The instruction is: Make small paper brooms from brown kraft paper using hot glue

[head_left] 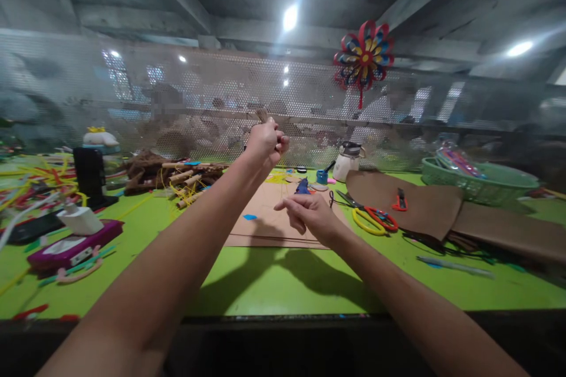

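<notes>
My left hand [266,140] is raised over the far side of the table, its fingers curled closed. A small brown, fan-like piece [262,114] sticks up out of it; its exact kind is too blurred to tell. Lower and to the right, my right hand [312,217] hovers over flat brown cardboard [239,235], index finger stretched out and the others loosely bent, with nothing visible in it. A small blue piece [250,217] lies on the cardboard to its left. Just beyond that hand is a dark blue object [302,186], partly hidden.
Yellow-handled scissors [368,221] and red-handled scissors [381,219] lie at right, near brown sheets [411,203] and a green basket [481,182]. A white jug [347,162] stands behind. Left are bundled sticks [188,179], a black stand [91,174] and a purple power strip [75,245].
</notes>
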`<state>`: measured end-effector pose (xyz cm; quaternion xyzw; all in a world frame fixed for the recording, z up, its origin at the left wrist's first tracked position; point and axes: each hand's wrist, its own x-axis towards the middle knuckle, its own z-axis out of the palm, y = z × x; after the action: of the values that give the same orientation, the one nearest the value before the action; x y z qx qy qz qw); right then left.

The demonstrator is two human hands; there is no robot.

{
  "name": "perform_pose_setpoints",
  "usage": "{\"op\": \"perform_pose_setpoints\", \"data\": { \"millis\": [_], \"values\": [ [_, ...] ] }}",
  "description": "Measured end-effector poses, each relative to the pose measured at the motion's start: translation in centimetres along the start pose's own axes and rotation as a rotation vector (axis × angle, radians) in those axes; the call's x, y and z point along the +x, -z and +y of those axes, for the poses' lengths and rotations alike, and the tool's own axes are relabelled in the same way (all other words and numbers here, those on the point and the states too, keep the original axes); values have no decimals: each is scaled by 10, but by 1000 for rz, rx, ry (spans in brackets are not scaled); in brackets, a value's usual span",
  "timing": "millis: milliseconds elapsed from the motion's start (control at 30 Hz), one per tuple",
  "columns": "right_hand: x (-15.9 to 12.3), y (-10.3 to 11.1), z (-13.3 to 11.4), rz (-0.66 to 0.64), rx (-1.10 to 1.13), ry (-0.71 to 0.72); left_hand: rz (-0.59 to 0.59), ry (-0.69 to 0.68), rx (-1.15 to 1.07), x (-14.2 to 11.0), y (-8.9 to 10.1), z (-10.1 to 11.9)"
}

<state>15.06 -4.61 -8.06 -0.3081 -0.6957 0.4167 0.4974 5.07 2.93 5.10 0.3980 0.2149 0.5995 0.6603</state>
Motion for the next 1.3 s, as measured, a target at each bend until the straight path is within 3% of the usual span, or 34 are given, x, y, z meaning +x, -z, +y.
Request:
{"op": "perform_pose_setpoints", "data": {
  "millis": [200, 433, 500, 567, 633, 700, 767, 867, 933, 1067, 1167, 1300],
  "values": [
    [-10, -11, -6, -95, 23, -47, 71, 48, 4, 4, 3, 8],
    [-11, -4, -2, -243, -183, -102, 78, 24, 33, 0, 14, 19],
    [-7, 3, -1, -190, -289, -26, 50, 17, 48, -7, 16, 18],
    [-3, 11, -1, -26, -365, 80, 19, 3, 65, -16, 16, 16],
    [1, 17, -4, 181, -342, 147, -7, -21, 96, -27, 14, 13],
    [4, 19, -10, 290, -250, 161, -31, -62, 177, -38, 12, 10],
    [6, 15, -19, 262, -146, 163, -54, -85, 248, -47, 9, 5],
    [9, 0, -30, 100, 30, 173, -115, -68, 248, -56, 6, -4],
    [9, -12, -34, 11, 174, 96, -150, -61, 205, -56, 7, -8],
    [-10, -32, -31, -47, 340, -242, -129, 5, 129, -46, 23, -9],
    [-41, -39, -24, -52, 315, -318, -71, 65, 129, -35, 47, -10],
    [-91, -31, -24, -175, 122, -467, -51, 97, 144, -30, 83, -21]
  ]
}}
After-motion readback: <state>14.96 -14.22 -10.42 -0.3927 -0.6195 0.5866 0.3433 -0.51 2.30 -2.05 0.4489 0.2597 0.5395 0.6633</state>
